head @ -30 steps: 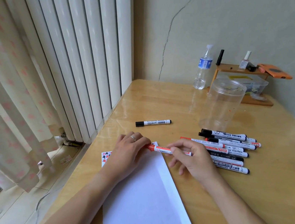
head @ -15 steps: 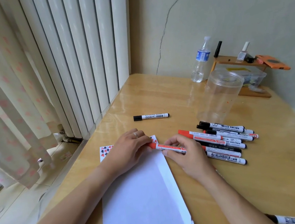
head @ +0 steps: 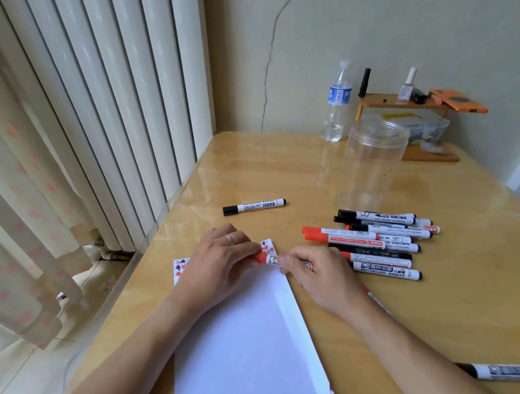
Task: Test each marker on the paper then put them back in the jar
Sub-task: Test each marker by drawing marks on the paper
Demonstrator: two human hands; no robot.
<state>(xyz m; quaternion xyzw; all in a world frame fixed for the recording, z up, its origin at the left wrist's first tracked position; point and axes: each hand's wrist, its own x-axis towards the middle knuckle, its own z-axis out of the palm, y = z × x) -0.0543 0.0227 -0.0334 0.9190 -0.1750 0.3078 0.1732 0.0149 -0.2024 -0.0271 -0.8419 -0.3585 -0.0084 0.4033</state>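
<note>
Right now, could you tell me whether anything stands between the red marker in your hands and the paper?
Nothing visible does: the red marker, held by both the left hand and right hand, sits directly over the paper's top edge.

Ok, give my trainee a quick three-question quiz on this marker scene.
1. True or false: the clear jar already holds markers.
2. Which part of the red marker does the left hand grip: A cap, B barrel, C neither?
3. Fill in: the lone black-capped marker lies ___ the paper, toward the radiator.

Key: 1 false; 2 A; 3 beyond. The right hand holds the barrel.
</note>
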